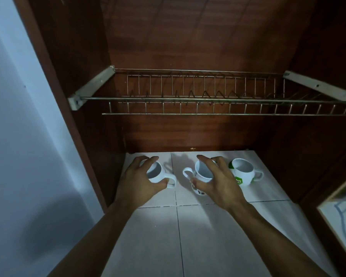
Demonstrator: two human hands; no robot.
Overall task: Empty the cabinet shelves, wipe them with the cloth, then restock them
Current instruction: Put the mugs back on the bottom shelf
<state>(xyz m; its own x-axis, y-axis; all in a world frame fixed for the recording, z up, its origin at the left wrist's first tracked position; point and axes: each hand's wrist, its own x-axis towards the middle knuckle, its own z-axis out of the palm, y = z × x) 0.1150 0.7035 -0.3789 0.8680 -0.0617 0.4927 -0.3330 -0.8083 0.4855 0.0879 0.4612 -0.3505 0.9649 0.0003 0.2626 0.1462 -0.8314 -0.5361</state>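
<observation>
Three white mugs stand in a row on the tiled shelf floor at the back of the wooden cabinet. My left hand grips the plain white mug from above, fingers and thumb curled round its rim. My right hand holds the middle mug with dark spots the same way, its handle pointing left. The third mug with green patches stands free at the right, handle to the right. No cloth is in view.
An empty wire dish rack on grey brackets spans the cabinet above the mugs. Dark wooden side walls close in left and right. A pale wall lies to the left, and a framed pane at the lower right.
</observation>
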